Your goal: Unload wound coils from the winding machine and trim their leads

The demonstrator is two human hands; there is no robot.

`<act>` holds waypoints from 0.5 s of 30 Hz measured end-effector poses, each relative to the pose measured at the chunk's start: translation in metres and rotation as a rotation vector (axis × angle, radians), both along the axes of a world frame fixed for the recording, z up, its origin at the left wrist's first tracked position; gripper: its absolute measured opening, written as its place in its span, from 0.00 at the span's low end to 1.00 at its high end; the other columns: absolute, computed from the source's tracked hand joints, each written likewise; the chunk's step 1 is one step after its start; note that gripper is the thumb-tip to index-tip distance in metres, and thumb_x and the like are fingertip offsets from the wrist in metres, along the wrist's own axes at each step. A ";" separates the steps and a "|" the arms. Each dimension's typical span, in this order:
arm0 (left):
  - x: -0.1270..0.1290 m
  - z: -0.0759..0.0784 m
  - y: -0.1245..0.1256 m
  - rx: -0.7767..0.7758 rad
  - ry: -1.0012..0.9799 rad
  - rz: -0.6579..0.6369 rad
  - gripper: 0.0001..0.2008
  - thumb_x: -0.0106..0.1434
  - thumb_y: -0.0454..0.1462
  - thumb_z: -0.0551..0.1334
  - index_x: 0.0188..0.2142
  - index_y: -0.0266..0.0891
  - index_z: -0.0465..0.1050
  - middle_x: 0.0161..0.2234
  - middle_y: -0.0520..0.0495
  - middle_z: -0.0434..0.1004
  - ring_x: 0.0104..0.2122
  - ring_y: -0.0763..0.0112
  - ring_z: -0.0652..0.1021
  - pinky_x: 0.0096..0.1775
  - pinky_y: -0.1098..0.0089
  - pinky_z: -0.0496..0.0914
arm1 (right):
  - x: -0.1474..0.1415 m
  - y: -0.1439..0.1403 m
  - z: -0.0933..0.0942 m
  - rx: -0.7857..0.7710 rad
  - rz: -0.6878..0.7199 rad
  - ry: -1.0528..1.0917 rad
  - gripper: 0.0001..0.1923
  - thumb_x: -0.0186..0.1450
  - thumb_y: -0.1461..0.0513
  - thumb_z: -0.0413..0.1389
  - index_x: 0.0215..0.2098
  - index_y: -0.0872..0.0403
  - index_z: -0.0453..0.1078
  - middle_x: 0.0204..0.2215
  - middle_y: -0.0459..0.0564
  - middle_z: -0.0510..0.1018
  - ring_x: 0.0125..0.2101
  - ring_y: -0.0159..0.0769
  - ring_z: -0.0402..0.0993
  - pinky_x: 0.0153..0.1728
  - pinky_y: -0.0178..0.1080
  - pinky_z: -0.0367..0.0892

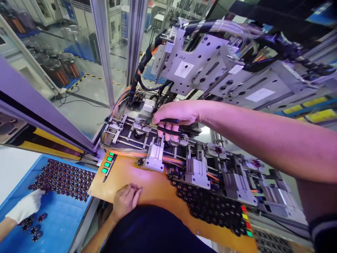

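Blue tray [18, 189] holds dark round parts [63, 179]; a gloved hand [26, 207] touches them.

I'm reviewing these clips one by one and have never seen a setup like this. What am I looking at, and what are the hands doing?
One picture, from a camera on the person's head, looking down at their bare hands. The right hand reaches into a metal machine full of rails and wires, holding black-handled pliers at a small fixture. The left hand rests curled on an orange board; what it holds, if anything, is hidden. Rows of small dark round parts lie on the board. At left, another person's white-gloved hand touches similar parts in a blue tray.
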State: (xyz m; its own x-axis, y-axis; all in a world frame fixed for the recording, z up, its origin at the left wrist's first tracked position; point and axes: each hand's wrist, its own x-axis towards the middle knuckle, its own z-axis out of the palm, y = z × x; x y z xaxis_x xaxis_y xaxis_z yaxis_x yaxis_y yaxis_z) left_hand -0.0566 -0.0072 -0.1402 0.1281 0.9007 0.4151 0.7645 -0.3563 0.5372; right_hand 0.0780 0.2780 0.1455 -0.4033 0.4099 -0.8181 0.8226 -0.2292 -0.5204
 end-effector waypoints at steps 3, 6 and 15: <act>0.000 0.002 0.001 -0.001 -0.002 -0.001 0.05 0.64 0.30 0.64 0.38 0.39 0.71 0.31 0.48 0.80 0.31 0.69 0.81 0.36 0.69 0.76 | 0.001 0.001 -0.002 -0.005 0.033 0.015 0.13 0.69 0.64 0.48 0.32 0.64 0.70 0.18 0.51 0.74 0.15 0.31 0.72 0.20 0.31 0.74; 0.000 0.003 0.002 0.000 -0.005 0.000 0.05 0.63 0.30 0.64 0.38 0.39 0.71 0.31 0.48 0.80 0.31 0.69 0.82 0.36 0.70 0.76 | 0.000 0.003 -0.003 -0.011 0.039 0.019 0.13 0.69 0.65 0.47 0.33 0.66 0.69 0.17 0.50 0.73 0.15 0.29 0.71 0.20 0.30 0.74; 0.000 0.003 0.003 -0.001 -0.014 0.001 0.04 0.64 0.31 0.63 0.37 0.40 0.71 0.31 0.48 0.80 0.31 0.69 0.81 0.35 0.70 0.76 | -0.004 0.007 -0.010 -0.014 -0.051 0.020 0.07 0.67 0.64 0.52 0.35 0.59 0.69 0.15 0.44 0.70 0.12 0.28 0.67 0.15 0.29 0.71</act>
